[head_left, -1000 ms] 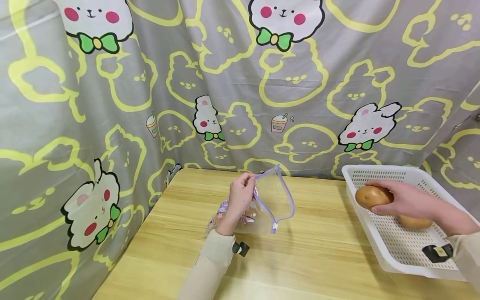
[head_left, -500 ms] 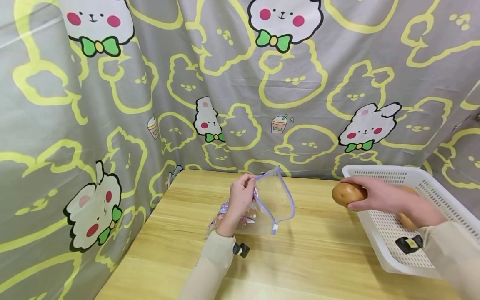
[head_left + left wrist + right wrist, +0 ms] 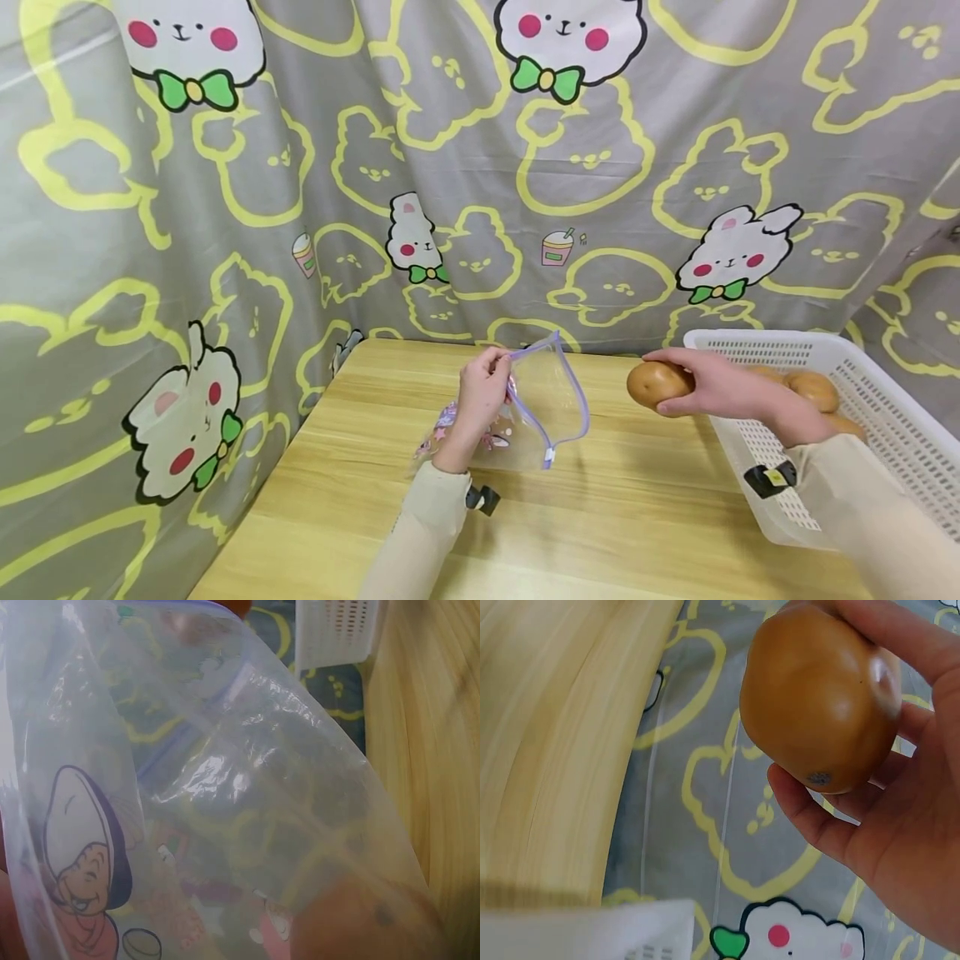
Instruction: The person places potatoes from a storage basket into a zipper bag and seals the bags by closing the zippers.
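potato held near the open bag

the right hand (image 3: 723,389) has its fingers curled around a potato (image 3: 658,383) above the surface (image 3: 630,500), at 3 o'clock of the bag (image 3: 543,408). the left hand (image 3: 480,392) pinches the bag's rim, holding it open. two more potatoes lie in the basket (image 3: 892,417).

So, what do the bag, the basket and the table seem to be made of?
Bag: thin clear plastic film, glossy and crinkled, with a purple zip edge and printed cartoons.
Basket: white moulded plastic, probably rigid, judging by its even rows of small holes.
Table: light wood grain, smooth; whether solid wood or a laminate cannot be told.
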Demonstrator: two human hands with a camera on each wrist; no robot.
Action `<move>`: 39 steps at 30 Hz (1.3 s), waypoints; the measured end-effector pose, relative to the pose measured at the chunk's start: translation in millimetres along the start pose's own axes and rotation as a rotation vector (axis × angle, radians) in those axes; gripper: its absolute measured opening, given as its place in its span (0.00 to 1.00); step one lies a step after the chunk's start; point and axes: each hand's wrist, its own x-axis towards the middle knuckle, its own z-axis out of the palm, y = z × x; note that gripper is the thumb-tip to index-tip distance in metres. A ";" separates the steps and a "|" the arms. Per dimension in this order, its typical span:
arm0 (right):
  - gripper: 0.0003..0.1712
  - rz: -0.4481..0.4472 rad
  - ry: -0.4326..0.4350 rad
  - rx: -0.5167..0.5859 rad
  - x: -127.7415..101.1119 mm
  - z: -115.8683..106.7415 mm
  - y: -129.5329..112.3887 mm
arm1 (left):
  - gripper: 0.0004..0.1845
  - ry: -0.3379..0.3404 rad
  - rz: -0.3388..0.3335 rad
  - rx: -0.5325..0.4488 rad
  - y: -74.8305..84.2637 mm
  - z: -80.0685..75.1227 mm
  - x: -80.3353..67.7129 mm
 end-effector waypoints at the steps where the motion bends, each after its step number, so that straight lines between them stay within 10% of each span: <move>1: 0.38 0.004 -0.006 0.012 2.0 1.0 -1.8 | 0.10 -0.006 0.002 -0.001 0.7 -0.2 0.4; 39: 0.40 -0.107 -0.100 0.142 58.3 33.8 -65.3 | 0.09 -0.017 0.021 -0.004 -0.6 -0.2 -2.0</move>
